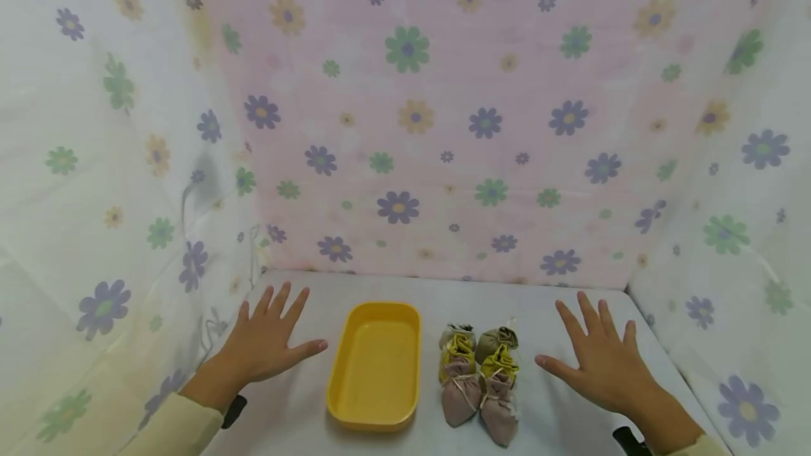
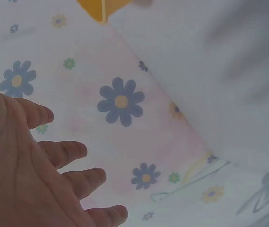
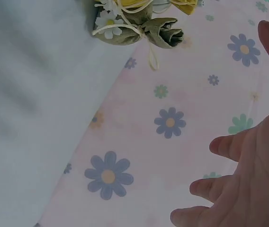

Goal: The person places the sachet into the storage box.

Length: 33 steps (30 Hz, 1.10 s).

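Spread fingers mark my left hand (image 1: 262, 345), held left of a yellow tray (image 1: 378, 364) with nothing in its grasp; the left wrist view shows its palm (image 2: 25, 175). On the other side my right hand (image 1: 602, 364) is likewise spread and holds nothing, to the right of several small drawstring pouches. These stand in two columns beside the tray: pink ones (image 1: 460, 400) in front, yellow ones (image 1: 500, 363) in the middle, an olive one (image 1: 497, 343) at the back right. The right wrist view shows the olive pouch (image 3: 165, 33) and my right palm (image 3: 260, 175).
A white table (image 1: 291, 414) lies under everything. Flower-printed cloth (image 1: 405, 160) hangs behind it and along both sides. Dark straps sit at both wrists, and a thin cord shows through the left cloth.
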Each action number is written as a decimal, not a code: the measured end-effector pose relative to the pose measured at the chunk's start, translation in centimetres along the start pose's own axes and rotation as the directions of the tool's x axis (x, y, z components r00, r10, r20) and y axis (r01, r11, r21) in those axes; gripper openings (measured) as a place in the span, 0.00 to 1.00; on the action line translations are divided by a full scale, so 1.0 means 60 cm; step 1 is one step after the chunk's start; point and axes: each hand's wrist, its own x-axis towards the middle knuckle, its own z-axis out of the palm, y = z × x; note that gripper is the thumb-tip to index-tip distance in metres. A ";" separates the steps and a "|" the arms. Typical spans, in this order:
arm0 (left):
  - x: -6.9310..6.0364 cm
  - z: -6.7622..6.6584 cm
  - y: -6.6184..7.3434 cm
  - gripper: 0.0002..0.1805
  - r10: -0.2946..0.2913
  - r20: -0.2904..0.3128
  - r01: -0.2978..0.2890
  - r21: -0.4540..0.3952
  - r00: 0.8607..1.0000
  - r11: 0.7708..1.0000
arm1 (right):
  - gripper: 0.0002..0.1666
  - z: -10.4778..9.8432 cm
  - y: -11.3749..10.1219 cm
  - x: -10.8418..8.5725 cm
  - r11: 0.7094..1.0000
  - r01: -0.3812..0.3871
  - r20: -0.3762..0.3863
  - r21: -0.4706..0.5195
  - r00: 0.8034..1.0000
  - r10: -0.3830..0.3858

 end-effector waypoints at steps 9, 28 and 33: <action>-0.003 0.020 0.010 0.59 0.016 -0.009 -0.017 -0.080 1.000 0.997 | 0.67 0.017 -0.016 0.009 0.999 0.025 -0.008 0.036 1.000 -0.024; 0.016 0.101 0.048 0.51 -0.084 0.088 0.117 -0.502 0.993 0.857 | 0.40 0.060 -0.095 0.027 0.958 0.248 -0.231 0.145 0.950 -0.211; 0.023 0.121 0.053 0.45 -0.122 0.122 0.172 -0.631 0.985 0.756 | 0.34 0.069 -0.116 0.029 0.941 0.287 -0.272 0.180 0.934 -0.233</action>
